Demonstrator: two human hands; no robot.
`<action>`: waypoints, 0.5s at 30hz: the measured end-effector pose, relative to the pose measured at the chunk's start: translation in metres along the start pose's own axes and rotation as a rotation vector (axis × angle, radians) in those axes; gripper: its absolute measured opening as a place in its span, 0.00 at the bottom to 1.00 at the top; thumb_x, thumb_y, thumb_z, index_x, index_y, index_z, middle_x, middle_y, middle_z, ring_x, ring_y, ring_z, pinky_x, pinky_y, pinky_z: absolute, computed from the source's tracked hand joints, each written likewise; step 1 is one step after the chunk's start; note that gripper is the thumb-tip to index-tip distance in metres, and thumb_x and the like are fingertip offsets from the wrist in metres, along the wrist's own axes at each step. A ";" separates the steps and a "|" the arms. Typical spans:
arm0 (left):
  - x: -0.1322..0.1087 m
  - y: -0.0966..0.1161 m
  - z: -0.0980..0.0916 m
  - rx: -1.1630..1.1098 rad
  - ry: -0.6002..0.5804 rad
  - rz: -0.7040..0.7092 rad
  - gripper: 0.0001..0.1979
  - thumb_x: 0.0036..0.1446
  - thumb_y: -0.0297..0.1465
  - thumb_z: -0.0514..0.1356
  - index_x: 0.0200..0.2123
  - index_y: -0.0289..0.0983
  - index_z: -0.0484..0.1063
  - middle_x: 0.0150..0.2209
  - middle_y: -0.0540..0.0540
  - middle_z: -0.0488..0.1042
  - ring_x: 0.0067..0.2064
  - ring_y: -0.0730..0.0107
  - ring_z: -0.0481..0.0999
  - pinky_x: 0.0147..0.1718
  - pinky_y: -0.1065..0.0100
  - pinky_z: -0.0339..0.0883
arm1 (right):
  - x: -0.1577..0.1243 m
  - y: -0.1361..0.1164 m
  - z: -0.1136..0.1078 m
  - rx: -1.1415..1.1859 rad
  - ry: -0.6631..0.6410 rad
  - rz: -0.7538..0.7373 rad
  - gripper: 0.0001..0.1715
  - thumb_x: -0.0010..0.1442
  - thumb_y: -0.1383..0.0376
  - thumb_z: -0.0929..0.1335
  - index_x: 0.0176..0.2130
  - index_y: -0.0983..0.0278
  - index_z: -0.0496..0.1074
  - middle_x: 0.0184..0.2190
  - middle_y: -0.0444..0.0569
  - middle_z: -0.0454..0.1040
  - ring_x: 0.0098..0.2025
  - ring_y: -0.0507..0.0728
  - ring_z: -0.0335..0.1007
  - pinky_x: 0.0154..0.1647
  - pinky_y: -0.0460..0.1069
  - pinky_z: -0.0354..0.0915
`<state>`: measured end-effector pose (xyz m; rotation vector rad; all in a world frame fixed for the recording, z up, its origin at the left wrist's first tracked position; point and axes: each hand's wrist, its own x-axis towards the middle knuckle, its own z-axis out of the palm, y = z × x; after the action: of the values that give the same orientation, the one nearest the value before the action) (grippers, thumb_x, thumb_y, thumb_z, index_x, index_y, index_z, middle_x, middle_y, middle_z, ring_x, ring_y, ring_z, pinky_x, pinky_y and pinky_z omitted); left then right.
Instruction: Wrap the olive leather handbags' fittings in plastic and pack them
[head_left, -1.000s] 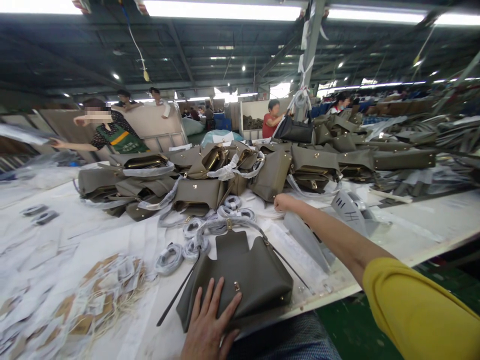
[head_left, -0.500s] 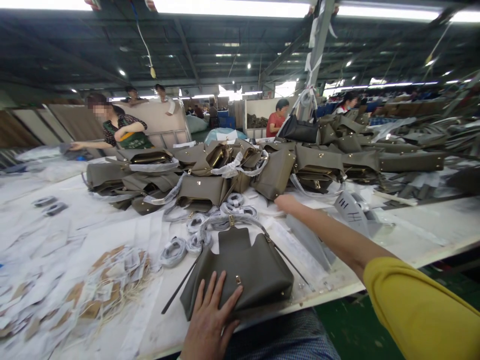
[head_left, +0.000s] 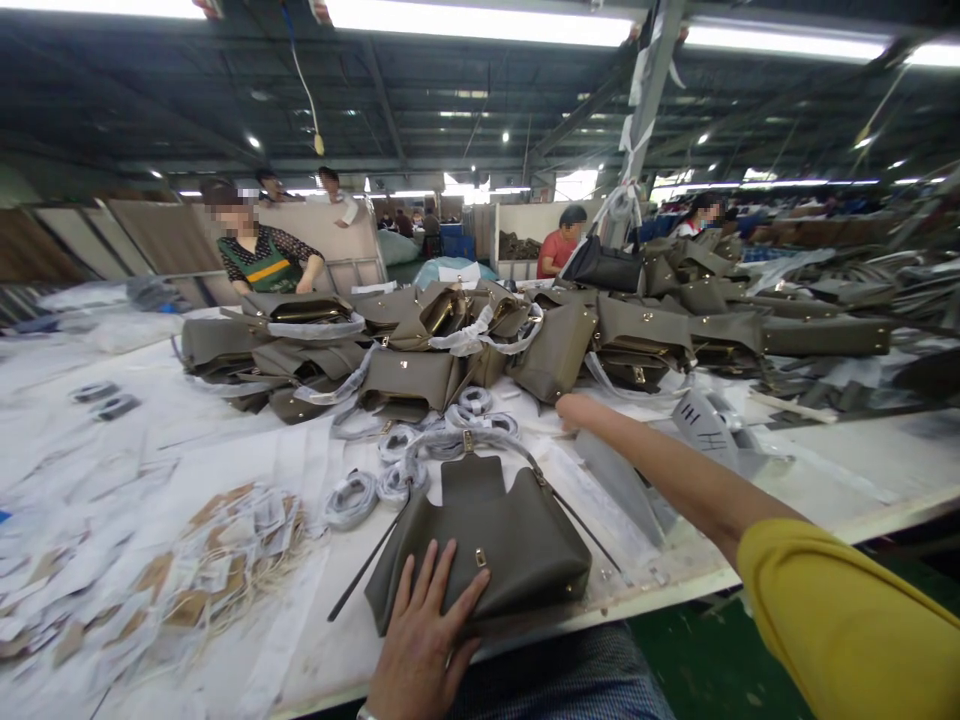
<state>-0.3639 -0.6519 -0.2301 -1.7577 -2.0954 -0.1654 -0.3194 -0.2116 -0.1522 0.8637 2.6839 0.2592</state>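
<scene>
A white worktable (head_left: 832, 480) spans my remote view; an olive handbag (head_left: 525, 555) lies at its near edge. The left hand (head_left: 424, 640) rests flat on it, fingers spread, probably for steadying; the right hand (head_left: 576, 410) is beside the piled handbags (head_left: 556, 345), fingers too hidden to tell.

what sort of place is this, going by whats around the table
Probably a handbag factory or packing workshop: many similar olive-brown bags are heaped along the worktable, a pile of stringed tags lies on its left, and long strip lights hang overhead.
</scene>
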 end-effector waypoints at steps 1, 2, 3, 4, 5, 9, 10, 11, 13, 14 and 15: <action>0.000 0.000 0.000 -0.004 0.005 -0.001 0.39 0.55 0.30 0.60 0.65 0.51 0.46 0.69 0.42 0.45 0.67 0.47 0.49 0.58 0.44 0.56 | 0.000 0.000 -0.001 -0.009 -0.004 -0.001 0.19 0.58 0.59 0.70 0.45 0.68 0.73 0.45 0.56 0.74 0.46 0.59 0.72 0.47 0.56 0.68; 0.001 0.000 -0.001 -0.010 0.009 -0.001 0.39 0.54 0.30 0.60 0.65 0.51 0.46 0.69 0.43 0.45 0.67 0.47 0.49 0.58 0.44 0.56 | 0.000 0.000 -0.001 -0.020 -0.009 -0.001 0.19 0.60 0.58 0.69 0.46 0.68 0.72 0.46 0.55 0.74 0.46 0.59 0.72 0.48 0.57 0.68; 0.001 0.000 -0.001 -0.016 0.012 -0.002 0.39 0.54 0.30 0.60 0.65 0.51 0.46 0.69 0.43 0.45 0.67 0.46 0.49 0.58 0.43 0.56 | -0.001 0.001 -0.002 -0.029 -0.009 -0.001 0.19 0.61 0.57 0.67 0.46 0.68 0.71 0.46 0.54 0.73 0.46 0.58 0.71 0.48 0.58 0.68; 0.001 0.000 -0.001 -0.023 0.011 -0.004 0.39 0.54 0.30 0.60 0.65 0.51 0.47 0.69 0.43 0.45 0.67 0.46 0.50 0.58 0.43 0.57 | -0.001 0.002 -0.003 -0.035 -0.005 0.000 0.19 0.62 0.57 0.67 0.47 0.68 0.71 0.46 0.54 0.73 0.47 0.58 0.71 0.49 0.58 0.67; 0.000 0.000 -0.001 -0.029 0.009 -0.007 0.39 0.54 0.30 0.60 0.65 0.52 0.47 0.69 0.43 0.45 0.67 0.46 0.50 0.58 0.43 0.57 | -0.002 0.003 -0.004 -0.041 0.000 0.003 0.19 0.63 0.57 0.66 0.47 0.68 0.70 0.46 0.53 0.73 0.47 0.58 0.71 0.49 0.58 0.67; 0.000 -0.001 -0.002 -0.055 -0.010 -0.015 0.39 0.54 0.30 0.60 0.65 0.52 0.46 0.69 0.43 0.44 0.67 0.46 0.49 0.59 0.43 0.56 | -0.005 0.008 -0.006 -0.055 0.025 0.024 0.20 0.64 0.56 0.65 0.48 0.68 0.70 0.47 0.54 0.73 0.47 0.58 0.71 0.48 0.58 0.68; 0.000 -0.001 -0.002 -0.063 -0.012 -0.016 0.39 0.54 0.30 0.60 0.65 0.53 0.46 0.69 0.43 0.44 0.67 0.46 0.49 0.59 0.43 0.56 | -0.006 0.010 -0.007 -0.055 0.028 0.027 0.19 0.64 0.56 0.64 0.47 0.68 0.70 0.46 0.54 0.73 0.47 0.58 0.71 0.48 0.58 0.68; 0.000 -0.001 -0.003 -0.070 -0.012 -0.018 0.39 0.55 0.30 0.60 0.65 0.53 0.46 0.69 0.44 0.44 0.67 0.46 0.48 0.59 0.43 0.56 | -0.008 0.011 -0.008 -0.055 0.030 0.027 0.19 0.65 0.57 0.63 0.47 0.69 0.71 0.46 0.55 0.74 0.46 0.58 0.72 0.47 0.57 0.68; 0.000 -0.001 -0.003 -0.077 -0.016 -0.019 0.39 0.55 0.30 0.60 0.65 0.53 0.45 0.69 0.44 0.44 0.67 0.47 0.48 0.59 0.43 0.55 | -0.012 0.012 -0.011 -0.056 0.045 0.025 0.17 0.66 0.60 0.62 0.45 0.70 0.72 0.45 0.58 0.75 0.46 0.59 0.72 0.45 0.55 0.68; 0.000 -0.001 -0.003 -0.078 -0.019 -0.018 0.38 0.55 0.30 0.59 0.65 0.53 0.45 0.69 0.44 0.44 0.67 0.47 0.48 0.59 0.43 0.55 | -0.015 0.012 -0.014 -0.059 0.063 0.025 0.16 0.66 0.62 0.61 0.44 0.71 0.72 0.44 0.59 0.75 0.46 0.59 0.73 0.45 0.55 0.68; 0.000 -0.001 -0.003 -0.077 -0.022 -0.017 0.38 0.56 0.30 0.59 0.65 0.53 0.45 0.69 0.44 0.44 0.67 0.47 0.48 0.60 0.42 0.55 | -0.018 0.011 -0.017 -0.063 0.088 0.026 0.16 0.66 0.64 0.61 0.45 0.71 0.72 0.44 0.60 0.75 0.46 0.60 0.73 0.45 0.55 0.68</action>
<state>-0.3639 -0.6529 -0.2272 -1.7946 -2.1466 -0.2356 -0.3050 -0.2147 -0.1289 0.8879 2.7304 0.3943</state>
